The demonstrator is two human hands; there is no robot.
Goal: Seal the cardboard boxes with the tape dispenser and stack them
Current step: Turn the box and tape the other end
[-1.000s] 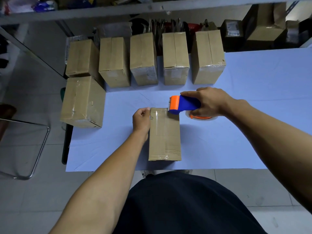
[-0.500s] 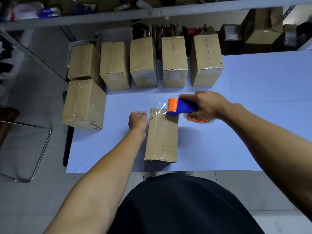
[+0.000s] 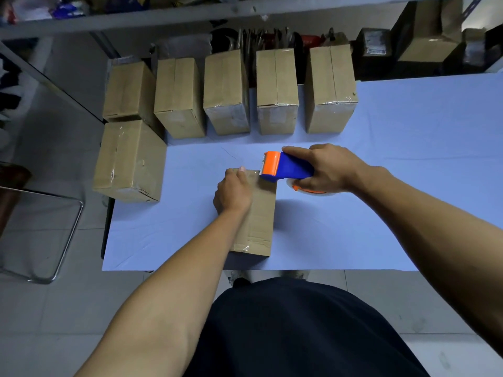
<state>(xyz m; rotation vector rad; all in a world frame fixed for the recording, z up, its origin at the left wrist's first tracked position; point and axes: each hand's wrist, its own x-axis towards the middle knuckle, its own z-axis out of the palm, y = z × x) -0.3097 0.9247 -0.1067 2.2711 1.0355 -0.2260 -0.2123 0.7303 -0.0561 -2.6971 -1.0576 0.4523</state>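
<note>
A cardboard box [image 3: 260, 221] lies lengthwise on the pale blue table [image 3: 381, 213], right in front of me. My left hand [image 3: 232, 193] rests on the far left part of its top, thumb reaching to the far edge. My right hand [image 3: 330, 168] grips the blue and orange tape dispenser [image 3: 285, 167]. The dispenser's orange head sits at the box's far right corner, and its clear tape roll [image 3: 313, 189] hangs below my palm.
Several closed boxes stand in a row at the table's back edge, among them one at the right end [image 3: 330, 88]. Two more boxes [image 3: 129, 156] sit at the left, overhanging the table. A metal chair frame [image 3: 54, 232] stands on the floor to the left. Shelving [image 3: 217, 12] lies behind.
My left hand moved from the box's far left side up onto its top. The dispenser stayed at the box's far end, shifting slightly.
</note>
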